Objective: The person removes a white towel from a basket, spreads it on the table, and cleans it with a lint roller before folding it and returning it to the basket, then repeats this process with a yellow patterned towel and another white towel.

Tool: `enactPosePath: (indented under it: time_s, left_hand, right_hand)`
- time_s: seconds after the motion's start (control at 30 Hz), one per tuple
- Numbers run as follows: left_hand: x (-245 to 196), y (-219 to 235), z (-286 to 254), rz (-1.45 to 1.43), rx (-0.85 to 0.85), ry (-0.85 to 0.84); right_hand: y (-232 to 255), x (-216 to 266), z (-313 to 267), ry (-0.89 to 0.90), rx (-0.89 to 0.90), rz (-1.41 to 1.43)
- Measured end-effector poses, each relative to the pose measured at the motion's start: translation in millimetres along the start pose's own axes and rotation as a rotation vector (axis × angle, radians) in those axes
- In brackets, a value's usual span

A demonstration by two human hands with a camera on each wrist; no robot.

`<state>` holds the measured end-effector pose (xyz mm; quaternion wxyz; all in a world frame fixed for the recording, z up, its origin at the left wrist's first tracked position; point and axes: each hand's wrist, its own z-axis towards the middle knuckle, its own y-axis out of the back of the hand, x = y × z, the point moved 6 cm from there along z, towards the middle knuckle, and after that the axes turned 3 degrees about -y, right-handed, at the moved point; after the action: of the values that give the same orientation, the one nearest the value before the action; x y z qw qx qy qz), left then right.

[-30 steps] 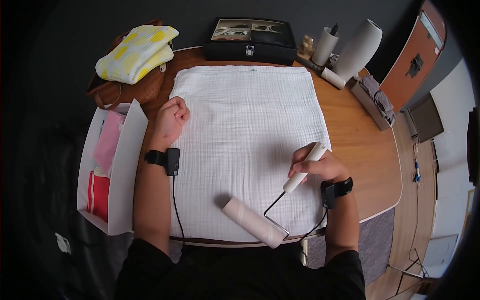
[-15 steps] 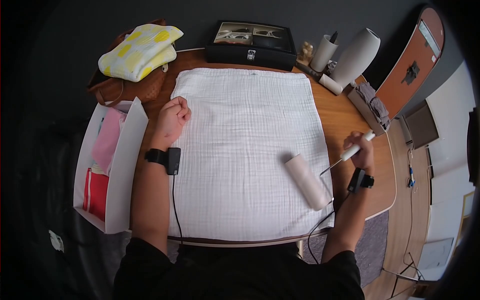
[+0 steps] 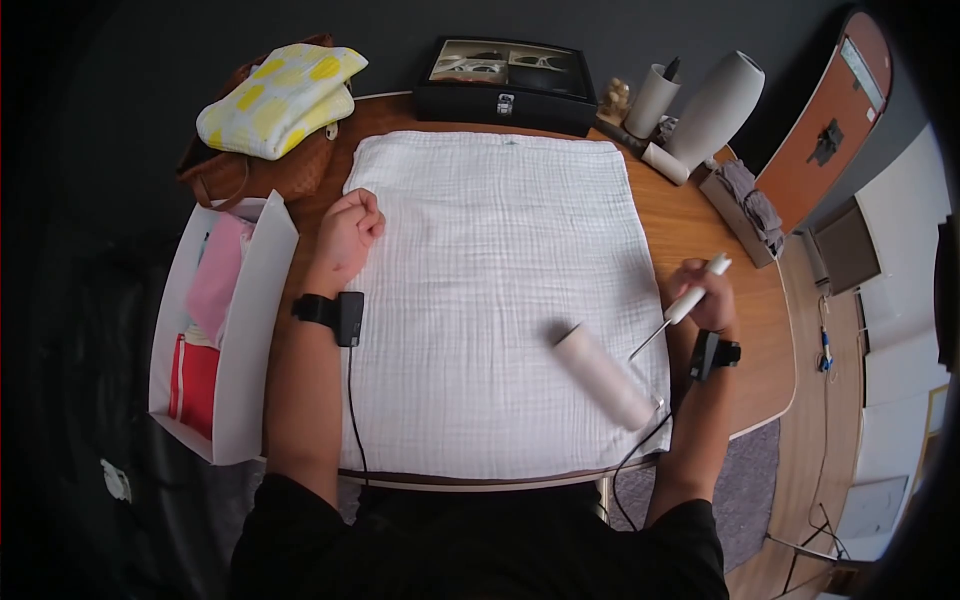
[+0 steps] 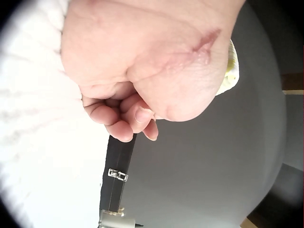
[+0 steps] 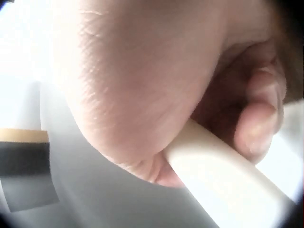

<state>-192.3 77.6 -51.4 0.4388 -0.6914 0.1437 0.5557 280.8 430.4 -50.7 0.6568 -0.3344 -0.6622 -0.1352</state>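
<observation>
A white crinkled cloth [image 3: 490, 260] lies spread on the wooden table. At its right edge the right hand [image 3: 704, 295] grips the white handle [image 3: 686, 303] of a lint roller, whose pale roll [image 3: 604, 378] is over the cloth's lower right part, slightly blurred. In the right wrist view fingers curl round the handle [image 5: 223, 175]. The left hand [image 3: 350, 232] rests at the cloth's upper left edge, fingers curled in and holding nothing; the left wrist view shows the same hand [image 4: 142, 66] with bent fingers.
A white box [image 3: 255, 330] with pink and red fabric stands left. Behind it is a brown bag [image 3: 310, 178] under a yellow-white cloth [image 3: 280, 100]. A black glasses case [image 3: 506, 108], a grey vase [image 3: 718, 110] and a narrow box [image 3: 735, 215] line the back and right.
The right hand has carried the roller rightward and off its earlier place near the front edge, then slightly back to the left and down. The left hand stays where it was.
</observation>
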Motion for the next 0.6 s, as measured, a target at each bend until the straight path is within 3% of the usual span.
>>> enactPosePath:
  time_s: [0.07,0.2,0.33,0.4,0.47,0.5,0.53,0.6]
  left_hand:
    - [1,0,1,0.005,0.003,-0.001]
    - [-1,0,-1,-0.003,0.01,-0.003]
    - [1,1,0,-0.004,0.012,-0.004]
    - [-1,-2,-1,0.012,0.001,0.006]
    - [-1,0,-1,0.022,0.004,0.006]
    - [-1,1,-1,0.026,0.005,0.007]
    - [-1,0,-1,0.03,-0.005,0.008]
    - [-1,-1,-2,0.032,-0.024,0.01]
  right_hand:
    - [31,12,-3,0.034,-0.123,0.074]
    - [53,19,-6,0.05,-0.137,0.082]
    - [-22,20,-10,0.004,-0.07,-0.109]
    - [-81,17,-16,-0.077,0.04,-0.275]
    - [-105,4,-26,-0.209,-0.002,-0.26]
    - [-154,3,-28,-0.27,0.392,-0.416]
    - [-174,1,-31,-0.337,0.519,-0.44]
    - [-172,-9,-30,-0.268,0.607,-0.407]
